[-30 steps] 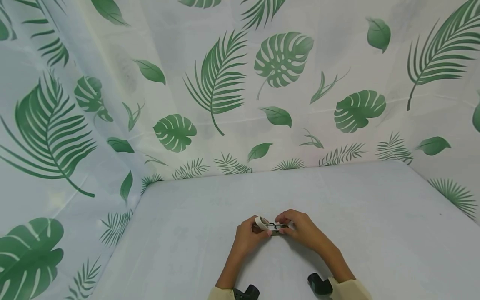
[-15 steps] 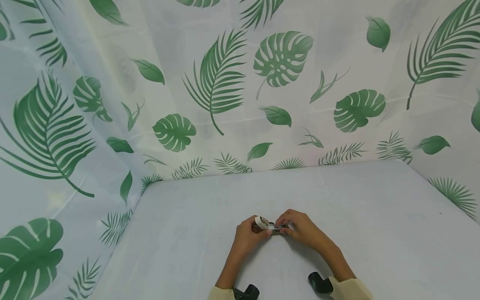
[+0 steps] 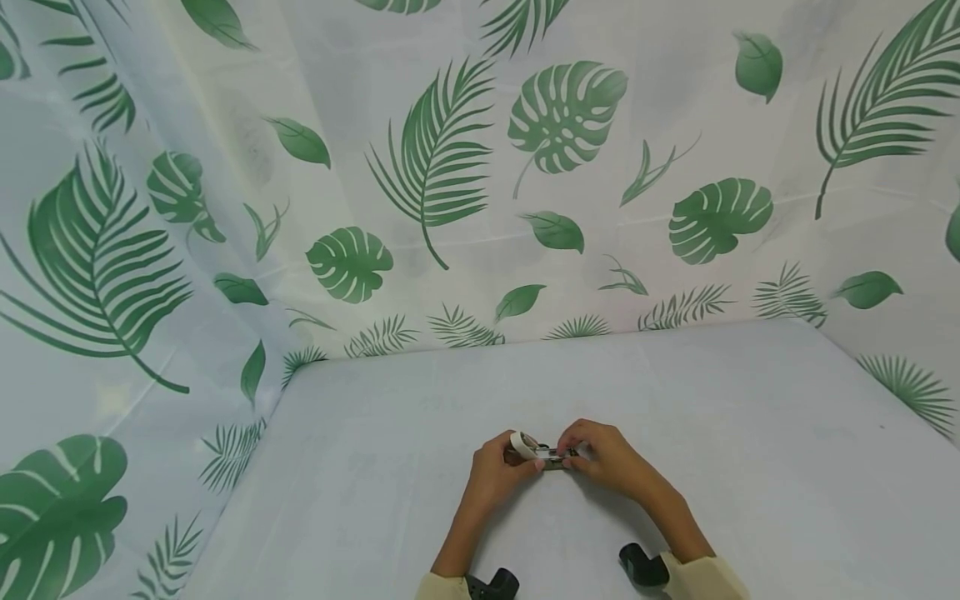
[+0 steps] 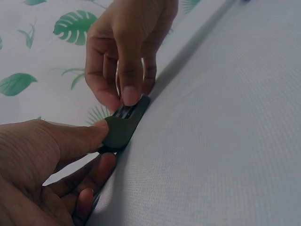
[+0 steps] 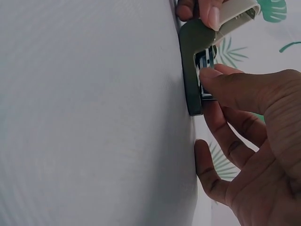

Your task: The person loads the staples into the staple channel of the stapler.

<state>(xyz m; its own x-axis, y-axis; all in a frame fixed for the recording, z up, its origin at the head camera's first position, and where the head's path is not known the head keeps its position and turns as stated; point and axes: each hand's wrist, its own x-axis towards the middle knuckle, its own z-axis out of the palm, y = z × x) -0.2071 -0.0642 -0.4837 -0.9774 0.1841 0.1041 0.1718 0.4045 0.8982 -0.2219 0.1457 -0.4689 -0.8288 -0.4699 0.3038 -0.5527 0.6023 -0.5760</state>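
A small stapler [image 3: 554, 466] stands on the white table with its white top cover [image 5: 239, 15] swung up. Its dark green base [image 5: 189, 66] rests along the tabletop, and a metal rail [image 5: 205, 60] shows inside. My left hand [image 3: 495, 477] grips the hinge end, thumb on the green side [image 4: 119, 135] and fingers behind. At the other end my right hand [image 3: 606, 454] pinches at the metal rail with thumb and forefinger. Its remaining fingers hang loosely curled near the table. Whether loose staples lie under the right fingertips is hidden.
The white table [image 3: 375, 467] spreads around both hands. Behind it and at the sides hangs a white curtain [image 3: 465, 283] printed with green leaves. Black wrist cameras, the left one [image 3: 495, 583] and the right one [image 3: 642, 567], sit low near the tabletop.
My right fingertips have slid slightly to the right along the rail and drawn closer together. My left hand and the stapler stay in place.
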